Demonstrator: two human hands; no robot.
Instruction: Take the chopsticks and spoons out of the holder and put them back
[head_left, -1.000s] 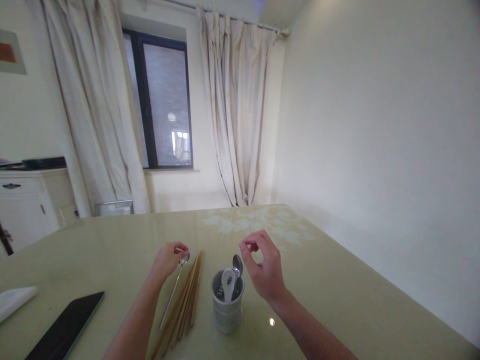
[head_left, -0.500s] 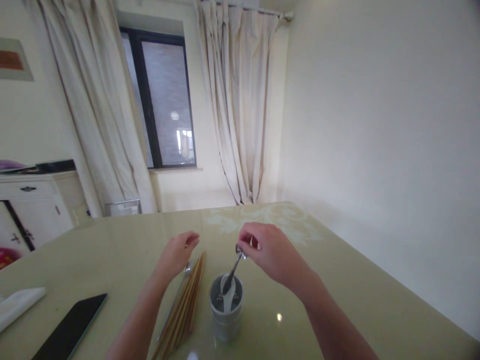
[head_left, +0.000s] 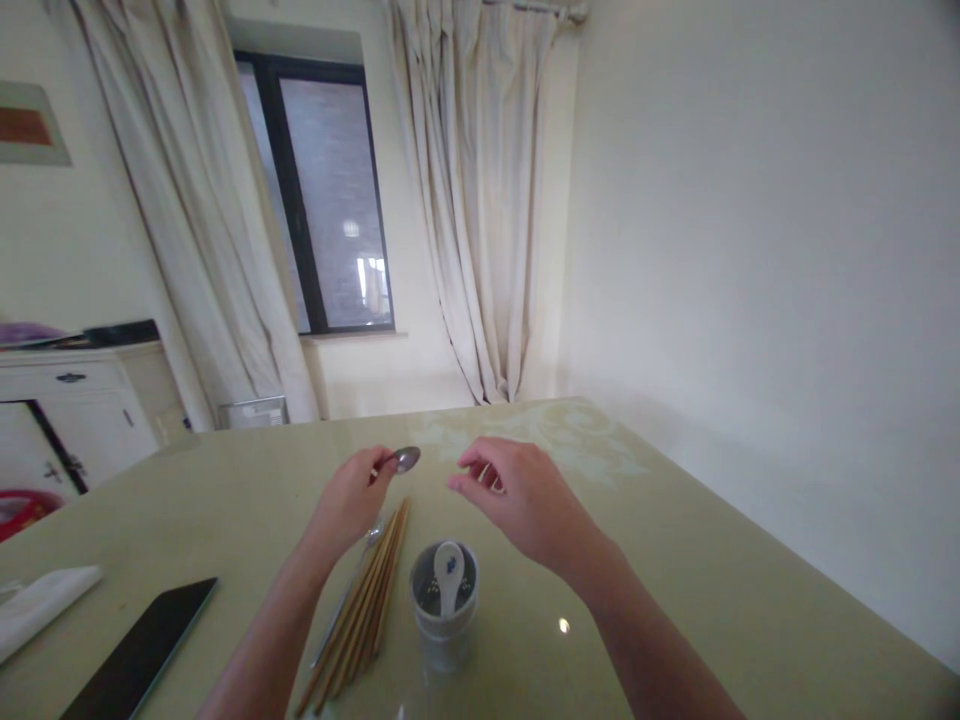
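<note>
A metal spoon is pinched in my left hand, its bowl pointing right and its handle mostly hidden by the fingers. My right hand hovers above and to the right of the utensil holder, fingers curved apart with nothing between them. Inside that grey cylinder, whose base has small holes, stands a white ceramic spoon with a blue mark. Left of the holder lies a bundle of wooden chopsticks. Alongside them rests a long-handled metal spoon, below my left hand.
A dark tablet or phone lies on the glossy green table at the left, with a white packet beyond it. Behind stand a white cabinet and a curtained window. A wall borders the right side.
The metal spoon has come out of the holder, passing from my right hand to my left. My right hand has shifted slightly left and its fingers have parted.
</note>
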